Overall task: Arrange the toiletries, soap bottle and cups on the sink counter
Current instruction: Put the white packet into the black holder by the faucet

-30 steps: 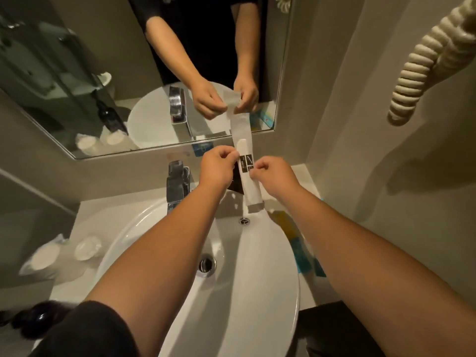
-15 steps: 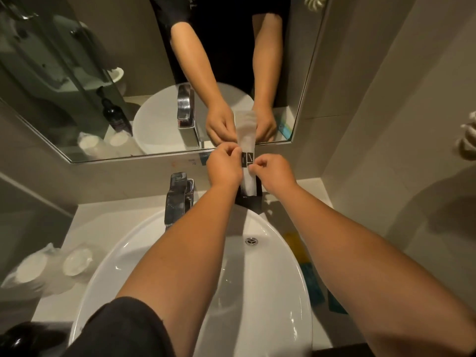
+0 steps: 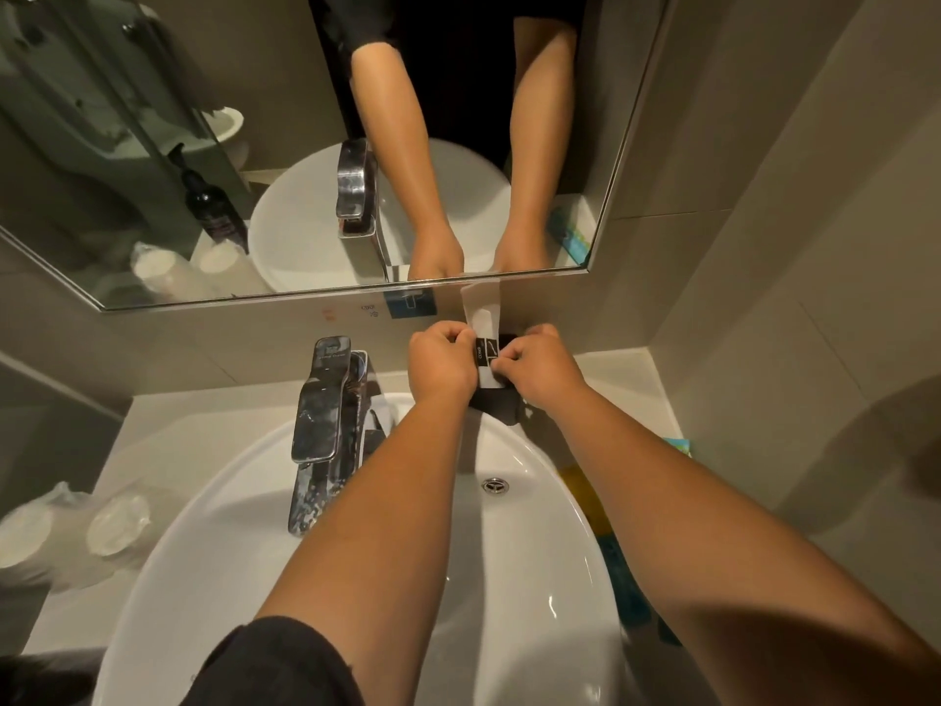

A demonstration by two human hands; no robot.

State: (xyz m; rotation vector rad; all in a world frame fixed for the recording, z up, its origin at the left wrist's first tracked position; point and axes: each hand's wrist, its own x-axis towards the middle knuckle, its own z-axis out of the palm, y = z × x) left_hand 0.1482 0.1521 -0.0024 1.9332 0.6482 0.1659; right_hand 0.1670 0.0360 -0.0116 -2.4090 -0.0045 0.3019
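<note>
My left hand (image 3: 440, 364) and my right hand (image 3: 540, 366) both pinch a long white toiletry packet (image 3: 483, 318) with a black label, held upright behind the white basin (image 3: 509, 552). Its lower end sits in a black holder (image 3: 501, 405) on the counter by the back wall. Two plastic-wrapped cups (image 3: 119, 517) stand on the counter at the left. Flat yellow and blue packets (image 3: 585, 494) lie along the counter to the right of the basin. The dark soap bottle (image 3: 206, 203) shows only in the mirror.
A chrome tap (image 3: 326, 415) stands left of my left arm at the basin's back. The mirror (image 3: 153, 145) hangs just above the packet's top. A side wall closes off the counter (image 3: 626, 379) on the right. A dark rounded object sits at the bottom left corner.
Both hands have lowered the white packet toward the back wall, and its bottom end has gone into the black holder. The view has tilted down and closer to the wall.
</note>
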